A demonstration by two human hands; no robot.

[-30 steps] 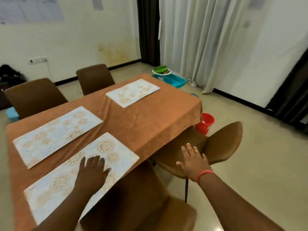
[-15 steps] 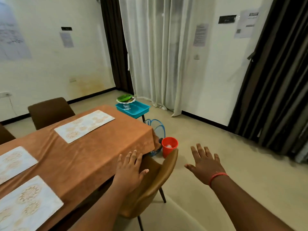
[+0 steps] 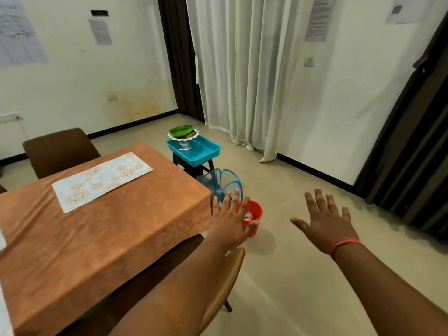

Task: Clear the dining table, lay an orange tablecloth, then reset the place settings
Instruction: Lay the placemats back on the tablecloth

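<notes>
head view, looking down over table [image 3: 104, 238] corner

The orange tablecloth [image 3: 104, 229] covers the dining table [image 3: 135, 267] and hangs down over its edges. It looks smooth, with a faint flower pattern. One pale blue placemat [image 3: 101, 180] with round gold flowers lies flat on the cloth, up at about 11 o'clock on the table, turned a bit slantwise. Another placemat's edge [image 3: 3, 309] peeks in at 8 o'clock.
</notes>
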